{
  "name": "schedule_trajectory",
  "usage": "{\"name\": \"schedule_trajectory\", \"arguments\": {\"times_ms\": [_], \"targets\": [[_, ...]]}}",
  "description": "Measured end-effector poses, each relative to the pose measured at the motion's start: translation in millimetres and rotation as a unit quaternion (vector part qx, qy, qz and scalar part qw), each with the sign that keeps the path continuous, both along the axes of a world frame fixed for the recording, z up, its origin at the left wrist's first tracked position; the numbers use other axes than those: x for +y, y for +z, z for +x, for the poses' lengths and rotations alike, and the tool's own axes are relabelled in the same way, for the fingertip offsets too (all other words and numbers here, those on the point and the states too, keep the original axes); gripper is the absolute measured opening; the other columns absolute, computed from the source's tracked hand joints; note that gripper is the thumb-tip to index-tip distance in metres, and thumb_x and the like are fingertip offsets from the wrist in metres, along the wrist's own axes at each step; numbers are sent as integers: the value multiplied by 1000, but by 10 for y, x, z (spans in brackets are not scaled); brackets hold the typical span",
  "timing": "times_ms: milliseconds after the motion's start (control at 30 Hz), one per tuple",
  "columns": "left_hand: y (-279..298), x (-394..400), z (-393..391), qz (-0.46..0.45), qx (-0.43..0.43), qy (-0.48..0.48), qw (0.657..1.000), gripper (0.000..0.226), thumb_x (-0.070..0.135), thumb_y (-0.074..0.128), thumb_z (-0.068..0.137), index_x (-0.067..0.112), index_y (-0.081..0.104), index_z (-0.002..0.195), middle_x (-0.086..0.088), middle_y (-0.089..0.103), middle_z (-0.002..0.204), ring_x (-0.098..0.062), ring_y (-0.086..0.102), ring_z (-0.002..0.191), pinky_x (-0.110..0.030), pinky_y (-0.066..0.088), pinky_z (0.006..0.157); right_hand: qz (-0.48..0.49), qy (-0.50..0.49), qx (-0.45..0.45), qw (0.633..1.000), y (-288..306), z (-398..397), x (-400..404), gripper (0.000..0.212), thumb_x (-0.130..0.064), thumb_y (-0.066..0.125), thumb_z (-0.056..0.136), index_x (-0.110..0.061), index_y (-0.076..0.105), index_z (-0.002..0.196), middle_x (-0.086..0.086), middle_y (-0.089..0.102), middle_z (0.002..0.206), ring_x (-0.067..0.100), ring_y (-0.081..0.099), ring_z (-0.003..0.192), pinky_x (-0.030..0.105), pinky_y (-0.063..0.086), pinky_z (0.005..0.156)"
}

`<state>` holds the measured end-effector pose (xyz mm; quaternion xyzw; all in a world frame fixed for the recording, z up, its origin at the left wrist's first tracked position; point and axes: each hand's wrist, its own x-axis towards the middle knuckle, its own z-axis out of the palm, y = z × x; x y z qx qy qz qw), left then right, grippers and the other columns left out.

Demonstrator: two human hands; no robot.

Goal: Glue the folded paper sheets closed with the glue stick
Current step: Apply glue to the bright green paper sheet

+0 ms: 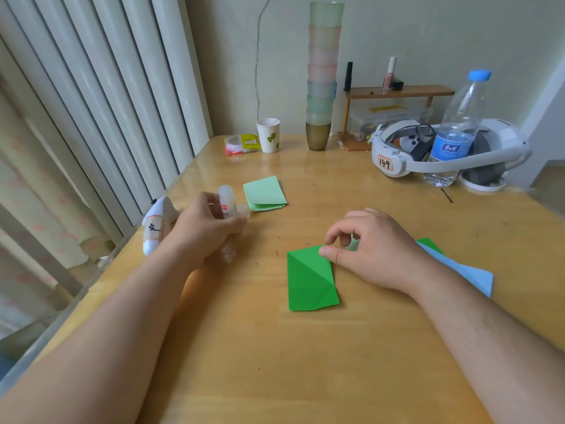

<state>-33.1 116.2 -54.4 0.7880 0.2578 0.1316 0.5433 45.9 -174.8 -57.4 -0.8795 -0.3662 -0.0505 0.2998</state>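
Green folded paper (312, 280) lies mid-frame on the tabletop (305, 362), its top corner pinched by the right hand (367, 243); the left hand (208, 228) grips the glue stick (225, 197) at centre left.

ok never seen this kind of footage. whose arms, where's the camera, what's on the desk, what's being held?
No machine here: these are a person's two bare arms, filmed by one wide-angle camera worn on the head, looking forward and down. The left hand grips a glue stick. The right hand pinches the top corner of a dark green folded sheet lying on the wooden table. A light green folded stack lies farther back, and blue paper shows under the right wrist. At the back stand a paper cup, stacked tumblers, a water bottle and a white headset.
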Motion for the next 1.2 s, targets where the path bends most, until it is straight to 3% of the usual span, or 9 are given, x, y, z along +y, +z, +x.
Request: {"name": "schedule_trajectory", "arguments": {"times_ms": [133, 300, 533, 667, 800, 967, 1067, 1133, 1200], "targets": [[30, 11, 6, 8, -78, -18, 997, 24, 30, 85, 87, 14, 72, 99, 0, 79, 81, -12, 68, 67, -27, 53, 59, 12, 4, 2, 1000, 0, -9, 12, 16, -54, 75, 82, -38, 73, 83, -12, 62, 80, 7, 52, 90, 28, 40, 79], [113, -266, -30, -123, -120, -173, 970, 48, 33, 84, 74, 3, 74, 110, -6, 76, 93, -17, 65, 87, -30, 51, 81, 95, 17, 27, 995, 41, -87, 51, 10, -46, 76, 85, -36, 74, 83, -8, 64, 78, 14, 59, 85, 30, 46, 76], [39, -603, -53, -185, -117, -302, 928, 37, 16, 80, 86, -2, 72, 117, -15, 74, 111, -23, 71, 102, -31, 55, 91, 187, 61, 96, 976, 68, -192, 139, 42, -73, 55, 89, -32, 65, 87, -7, 67, 75, 16, 60, 72, 40, 49, 73], [-5, -657, -39, -183, -142, -331, 915, 40, 10, 74, 88, -6, 69, 123, -25, 70, 127, -39, 65, 124, -41, 50, 110, 202, 78, 178, 960, 78, -208, 187, 70, -90, 48, 81, -21, 55, 90, 25, 60, 78, 35, 51, 67, 58, 47, 71], [-16, -695, -19, -215, -168, -333, 903, 44, 8, 79, 83, -10, 65, 120, -23, 75, 112, -38, 70, 107, -42, 56, 94, 189, 105, 251, 944, 110, -245, 201, 64, -78, 53, 84, -16, 52, 100, 8, 78, 86, 18, 74, 84, 52, 53, 89], [6, -700, -23, -244, -190, -332, 891, 52, 15, 82, 78, -12, 62, 117, -19, 76, 100, -36, 69, 90, -37, 57, 87, 208, 110, 303, 923, 145, -280, 218, 43, -56, 64, 91, -17, 52, 106, 7, 79, 85, 12, 59, 75, 30, 44, 76], [-4, -576, -4, -140, -160, -306, 928, 40, 14, 86, 81, 4, 71, 117, -9, 76, 108, -20, 69, 100, -30, 55, 92, 323, 82, 373, 866, 178, -254, 230, 41, -43, 71, 81, -14, 60, 108, 6, 73, 75, 10, 54, 63, 19, 41, 58], [-6, -485, -3, 66, -95, -269, 956, 38, 28, 87, 84, 21, 73, 118, 5, 76, 103, -4, 64, 89, -20, 50, 84, 391, 61, 415, 819, 199, -182, 193, 46, -41, 76, 74, -14, 65, 110, 4, 68, 75, 11, 52, 63, 17, 38, 54], [-25, -455, -9, 259, -20, -245, 934, 36, 43, 82, 87, 31, 71, 120, 12, 68, 98, 1, 59, 84, -13, 44, 76, 444, 40, 447, 775, 223, -117, 136, 34, -30, 76, 77, -16, 68, 106, 3, 64, 75, 12, 52, 66, 16, 38, 53]]}}
